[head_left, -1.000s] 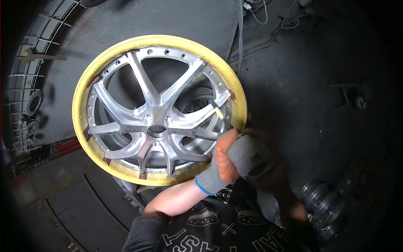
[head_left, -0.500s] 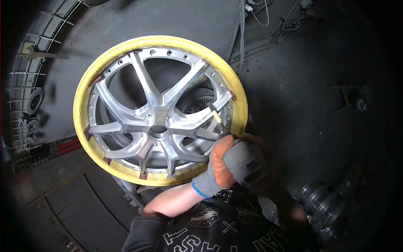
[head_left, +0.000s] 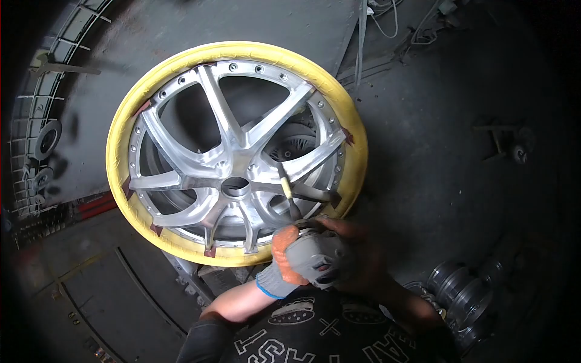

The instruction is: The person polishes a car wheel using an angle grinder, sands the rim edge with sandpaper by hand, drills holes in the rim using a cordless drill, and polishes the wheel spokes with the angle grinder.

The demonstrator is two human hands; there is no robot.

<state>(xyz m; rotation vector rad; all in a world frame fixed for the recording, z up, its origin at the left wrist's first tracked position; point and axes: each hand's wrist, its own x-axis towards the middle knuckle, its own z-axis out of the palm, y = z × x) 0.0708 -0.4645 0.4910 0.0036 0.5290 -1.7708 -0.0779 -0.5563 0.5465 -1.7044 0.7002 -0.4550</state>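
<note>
A silver multi-spoke car wheel lies tilted in front of me, its outer rim wrapped in yellow tape. My left hand, in a grey glove with orange coating, is closed around a grey power grinder. On the grinder's far side, my right hand is in deep shadow; its fingers reach around the body. A thin shaft with a yellow band runs from the tool toward the wheel. Its dark tip overlaps a spoke near the hub; whether it touches is unclear.
Dark red tape pieces sit at the spoke ends. Several shiny round metal parts are on the floor at lower right. A curved wire rack with small discs stands at left. Cables lie at the top.
Both hands and the grinder have moved left and slightly toward me. The shaft's tip has shifted from the right-hand spoke in toward the hub. The wheel appears slightly further right.
</note>
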